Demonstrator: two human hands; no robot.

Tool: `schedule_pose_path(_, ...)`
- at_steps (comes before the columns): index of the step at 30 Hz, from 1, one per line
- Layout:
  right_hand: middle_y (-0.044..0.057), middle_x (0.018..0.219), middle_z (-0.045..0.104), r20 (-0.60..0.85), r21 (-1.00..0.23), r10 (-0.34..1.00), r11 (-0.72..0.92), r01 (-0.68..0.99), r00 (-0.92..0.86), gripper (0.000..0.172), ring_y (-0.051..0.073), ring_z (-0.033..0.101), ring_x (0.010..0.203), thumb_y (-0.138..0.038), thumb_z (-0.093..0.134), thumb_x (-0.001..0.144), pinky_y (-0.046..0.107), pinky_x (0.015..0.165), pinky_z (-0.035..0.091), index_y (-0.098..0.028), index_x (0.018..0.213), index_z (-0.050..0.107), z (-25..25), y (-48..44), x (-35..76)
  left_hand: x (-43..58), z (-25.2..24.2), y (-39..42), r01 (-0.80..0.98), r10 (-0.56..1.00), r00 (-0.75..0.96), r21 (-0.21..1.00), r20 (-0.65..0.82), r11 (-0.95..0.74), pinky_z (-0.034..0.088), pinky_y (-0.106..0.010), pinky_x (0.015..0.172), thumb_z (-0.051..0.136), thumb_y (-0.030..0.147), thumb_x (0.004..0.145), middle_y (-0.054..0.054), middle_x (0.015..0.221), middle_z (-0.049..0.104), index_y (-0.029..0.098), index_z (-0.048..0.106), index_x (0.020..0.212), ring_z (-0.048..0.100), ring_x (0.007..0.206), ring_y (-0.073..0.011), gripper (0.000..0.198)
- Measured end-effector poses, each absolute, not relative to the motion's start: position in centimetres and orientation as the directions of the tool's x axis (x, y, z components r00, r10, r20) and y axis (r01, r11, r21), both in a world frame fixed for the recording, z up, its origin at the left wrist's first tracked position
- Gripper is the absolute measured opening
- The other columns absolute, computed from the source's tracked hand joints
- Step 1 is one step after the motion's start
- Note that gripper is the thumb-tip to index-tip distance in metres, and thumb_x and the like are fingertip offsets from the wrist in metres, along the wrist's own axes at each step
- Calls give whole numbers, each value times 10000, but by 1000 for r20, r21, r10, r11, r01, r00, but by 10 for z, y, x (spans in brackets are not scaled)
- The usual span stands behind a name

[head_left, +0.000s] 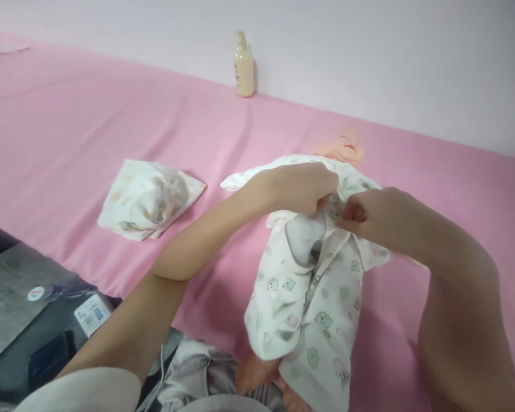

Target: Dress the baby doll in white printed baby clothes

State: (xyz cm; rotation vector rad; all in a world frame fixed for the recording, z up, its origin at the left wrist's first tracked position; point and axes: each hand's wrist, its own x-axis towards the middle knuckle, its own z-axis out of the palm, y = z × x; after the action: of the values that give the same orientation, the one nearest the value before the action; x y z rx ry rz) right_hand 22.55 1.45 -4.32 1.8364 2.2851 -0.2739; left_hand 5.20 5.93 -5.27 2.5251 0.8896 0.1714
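Note:
A baby doll (pixel 341 150) lies on its back on a pink sheet (pixel 90 131), head away from me, feet (pixel 257 375) toward me. It wears a white romper with small green and pink animal prints (pixel 309 303), open down the front. My left hand (pixel 302 186) is closed on the romper's fabric at the doll's chest. My right hand (pixel 367 214) pinches the opposite front edge of the romper beside it. The two hands nearly touch.
A folded white printed cloth (pixel 148 200) lies on the sheet to the left. A cream pump bottle (pixel 244 66) stands by the wall at the back. A dark bag with a label (pixel 47 337) sits at the lower left, off the sheet.

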Motion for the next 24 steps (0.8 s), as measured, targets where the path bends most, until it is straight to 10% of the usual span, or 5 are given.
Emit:
schedule_pose_path(9, 40, 665, 594, -279, -126, 951, 98, 987, -130, 286, 175, 535, 544, -479, 599, 772, 294, 497, 353, -194, 779, 629, -46, 29, 241, 57, -53, 72, 301, 529, 847, 770, 56, -563, 414, -253, 637, 649, 203, 698, -12, 732, 660, 169, 678, 797, 587, 663, -106, 108)
schedule_pose_path(14, 34, 677, 621, -416, -313, 882, 90, 945, -222, 168, 164, 582, 588, -343, 586, 760, 287, 548, 414, -192, 705, 637, -45, 48, 257, 60, -62, 78, 403, 545, 836, 744, -61, -534, 421, -248, 640, 687, 228, 656, 8, 716, 664, 163, 672, 834, 598, 642, -105, 190)
schedule_pose_path(24, 17, 661, 609, -317, -258, 936, 69, 964, -152, 290, 145, 550, 499, -481, 596, 786, 271, 474, 384, -194, 827, 589, -48, 37, 238, 57, -56, 79, 446, 552, 829, 695, -84, -564, 413, -234, 650, 682, 253, 657, 7, 805, 669, 190, 656, 844, 607, 700, -113, 199)
